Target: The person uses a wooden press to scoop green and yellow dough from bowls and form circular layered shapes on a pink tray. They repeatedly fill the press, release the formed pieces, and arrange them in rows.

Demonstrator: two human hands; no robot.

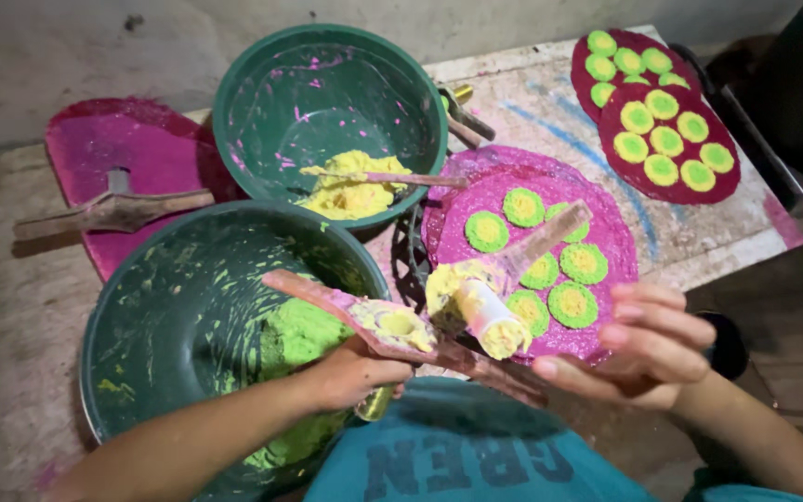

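Paste work over two green basins, low centre of frame.

Left hand (pixel 350 372) clenched around a wooden paddle (pixel 346 307) loaded with yellow-green paste, just above the nearer basin (pixel 141 325). Right hand (pixel 648 349) at lower right, fingers spread, palm under a paste-smeared cylindrical tool (pixel 490 316); grip not discernible. Behind, pink disc (pixel 606 232) bearing green-and-yellow rounds.

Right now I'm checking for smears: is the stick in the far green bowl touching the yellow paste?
Touching. The head view shows the stick lying over the far green bowl, its end sunk in the yellow paste.
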